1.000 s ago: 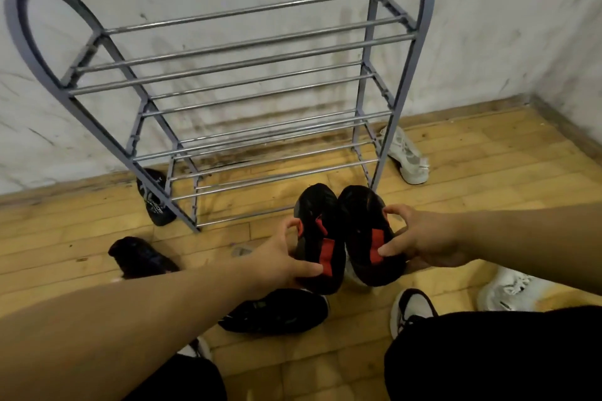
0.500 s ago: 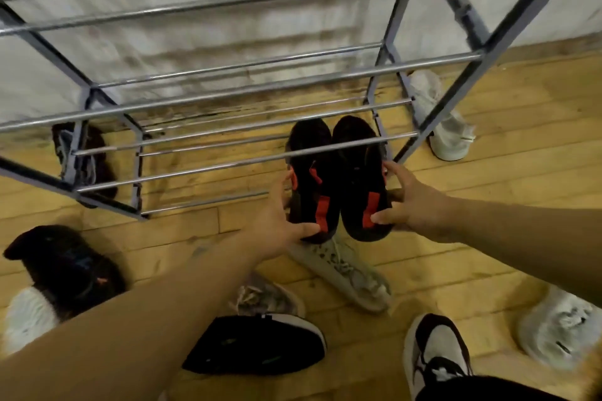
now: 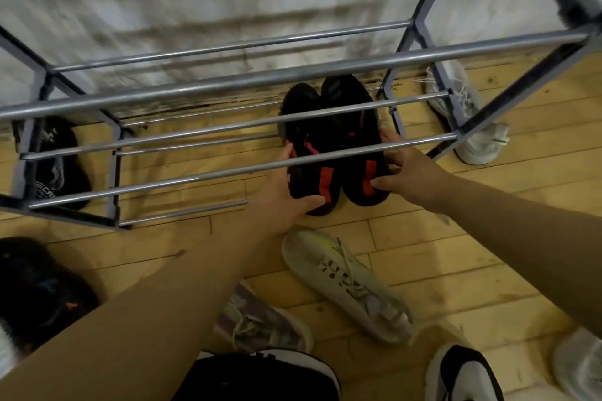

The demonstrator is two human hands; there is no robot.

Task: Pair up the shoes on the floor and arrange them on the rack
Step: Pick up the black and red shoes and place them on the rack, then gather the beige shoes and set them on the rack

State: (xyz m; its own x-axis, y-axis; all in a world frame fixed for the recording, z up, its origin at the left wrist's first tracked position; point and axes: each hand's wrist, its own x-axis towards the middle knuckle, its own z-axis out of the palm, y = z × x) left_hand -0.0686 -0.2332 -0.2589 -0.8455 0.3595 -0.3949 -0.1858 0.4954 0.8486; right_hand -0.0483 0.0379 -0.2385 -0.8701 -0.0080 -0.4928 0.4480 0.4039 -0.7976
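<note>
A pair of black shoes with red heel tabs lies side by side under the rack's lower bars, toes toward the wall. My left hand (image 3: pixel 283 195) grips the left black shoe (image 3: pixel 306 140) at its heel and side. My right hand (image 3: pixel 404 169) holds the right black shoe (image 3: pixel 355 127) from the right side. The grey metal shoe rack (image 3: pixel 228 81) stands against the white wall, its bars crossing over both shoes. The shoes sit at the rack's right end; I cannot tell whether they rest on the bottom bars.
A pale grey sneaker (image 3: pixel 345 283) lies just behind my hands. A grey knit shoe (image 3: pixel 260 322), a black shoe (image 3: pixel 267 374), a black-and-white shoe (image 3: pixel 462 374) and a white shoe (image 3: pixel 583 365) lie nearer me. A white sneaker (image 3: pixel 472 127) sits right of the rack, dark shoes (image 3: pixel 55 159) at left.
Both hands have pushed the black pair forward, from in front of the rack to beneath its lower bars. My head has moved closer and lower toward the rack.
</note>
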